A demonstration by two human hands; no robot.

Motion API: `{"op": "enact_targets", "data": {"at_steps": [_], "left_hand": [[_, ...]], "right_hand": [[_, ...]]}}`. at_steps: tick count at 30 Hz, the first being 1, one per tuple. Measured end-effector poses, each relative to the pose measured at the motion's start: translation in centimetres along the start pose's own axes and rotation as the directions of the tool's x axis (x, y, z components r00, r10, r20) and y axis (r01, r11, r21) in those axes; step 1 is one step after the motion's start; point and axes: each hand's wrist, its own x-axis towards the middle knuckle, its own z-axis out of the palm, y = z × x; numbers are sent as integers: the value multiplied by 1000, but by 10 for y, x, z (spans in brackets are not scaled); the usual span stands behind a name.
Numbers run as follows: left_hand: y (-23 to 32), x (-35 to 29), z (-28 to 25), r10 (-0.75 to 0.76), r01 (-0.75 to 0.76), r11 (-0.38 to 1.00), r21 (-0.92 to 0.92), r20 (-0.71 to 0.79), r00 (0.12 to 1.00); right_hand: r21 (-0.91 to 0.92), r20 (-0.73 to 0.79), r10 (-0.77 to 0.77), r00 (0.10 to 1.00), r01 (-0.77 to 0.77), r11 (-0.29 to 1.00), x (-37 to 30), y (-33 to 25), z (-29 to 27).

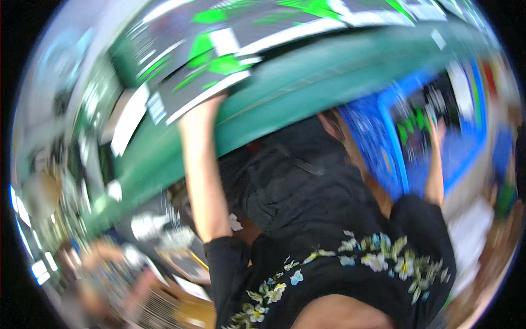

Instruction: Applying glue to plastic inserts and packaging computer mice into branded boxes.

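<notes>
A cluttered workroom, blurred toward its edges, surrounds a long green desk point(307, 82).
A small white label point(438, 39) sits on the desk's green surface near the upper right. Along the left rim are one blurred person point(43, 196) and, lower down, a second person point(85, 299). Below the desk at lower left are a pale-framed tray point(183, 263), a grey slatted grille point(156, 313) and a brown carton point(197, 313), while a crumpled white scrap point(235, 222) shows farther right. By the right rim, a white plastic sack point(472, 247) slumps below a blue object point(502, 149) and a green one point(505, 198), both too smeared to identify.
</notes>
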Motion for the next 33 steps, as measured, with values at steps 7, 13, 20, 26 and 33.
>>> {"op": "enact_targets", "data": {"at_steps": [7,13,20,26,33], "left_hand": [[30,-135,-40,181,-299,913,-277,-383,906],[-57,-55,-130,288,146,865,480,-712,640],[-161,-23,-106,-101,307,859,409,-454,885],[-171,-120,-78,3,163,880,446,-348,937],[-294,-142,-97,50,301,814,496,-577,815]], "right_hand": [[-75,354,175,919,-158,985,-9,109,-35],[212,552,367,748,-552,806,-57,34,-23],[-576,213,-165,963,260,775,-57,-52,-103],[-791,31,-755,655,478,382,-101,-351,-225],[-580,122,-960,-252,767,-275,-124,-612,68]]}}
